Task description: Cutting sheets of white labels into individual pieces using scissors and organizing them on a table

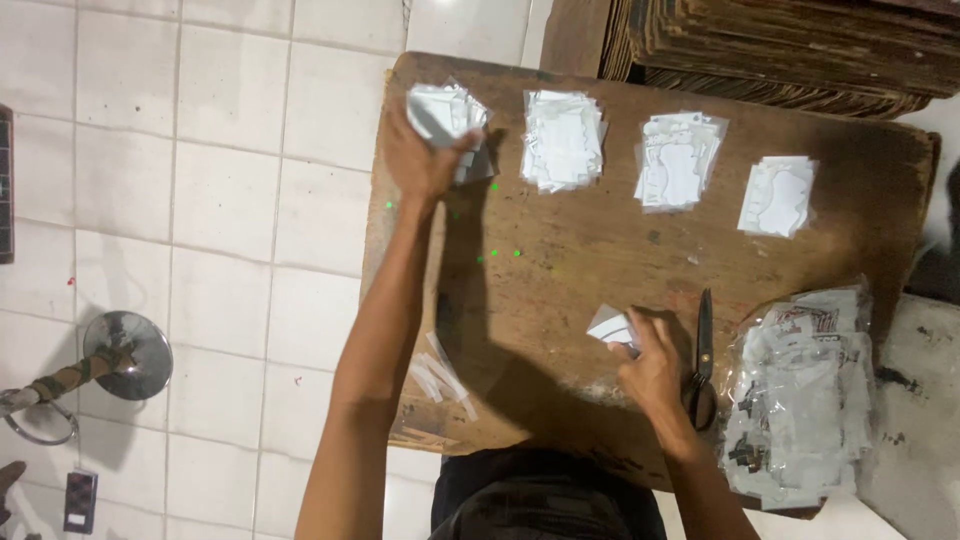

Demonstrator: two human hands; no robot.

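The left hand (425, 160) is extended to the far left corner of the worn brown wooden table (560, 270), where it is closed around a small stack of clear plastic packets with white inserts (447, 115). The right hand (650, 370) is held near the table's front edge, its fingers pinched on a single small white packet (610, 326). Black-handled scissors (703, 360) lie just beside the right hand, towards the table's right end. Three further piles of white packets are set in a row along the table's far edge: a second pile (562, 140) next to the held stack, a third pile (680, 160) beyond it, and a fourth pile (778, 195) nearest the right end. A loose heap of printed plastic bags (800, 390) rests on the table's right front corner. Thin white offcut strips (440, 375) lie near the table's left front edge.

Judgement: the stack is best squared before release, so that the row's spacing is kept and neighbouring piles are not disturbed.
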